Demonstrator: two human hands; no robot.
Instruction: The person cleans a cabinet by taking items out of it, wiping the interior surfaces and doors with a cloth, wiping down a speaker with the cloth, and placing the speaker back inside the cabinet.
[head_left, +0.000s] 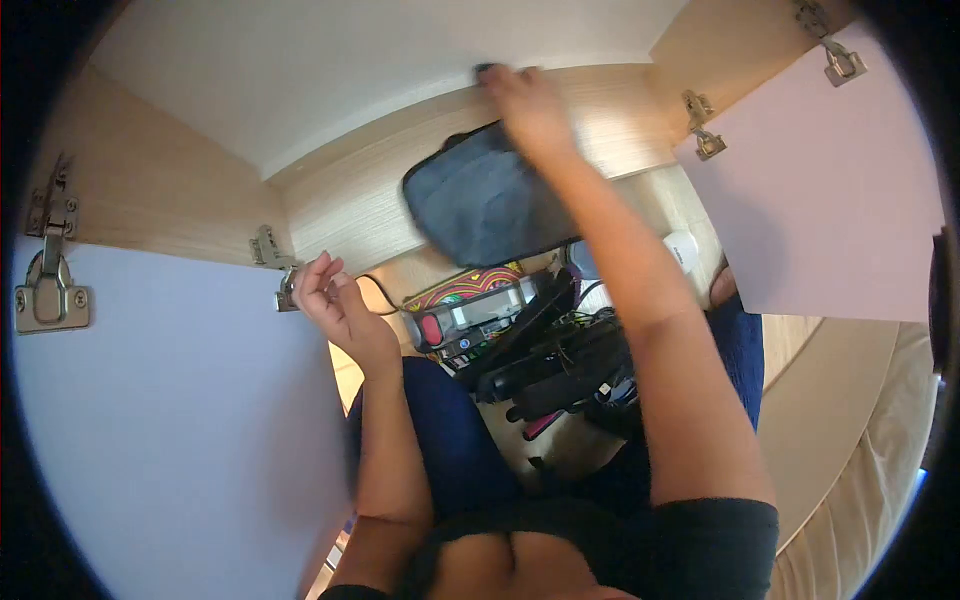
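Observation:
My right hand (530, 105) reaches to the back of an open cabinet, its fingers bent and closed around a small dark object (487, 72) whose kind I cannot make out. Under that wrist a dark grey zipped fabric bag (480, 195) lies on the wooden cabinet floor (340, 205), partly hidden by my forearm. My left hand (340, 310) hovers near the left door hinge, palm up, with fingers loosely curled and nothing in them.
The left door (180, 420) and right door (830, 190) stand open on metal hinges. Between my legs lie a pile of black items with cables (560, 370), a patterned colourful box (465, 288) and a grey device with a red button (430, 330). A white round item (683, 250) sits right.

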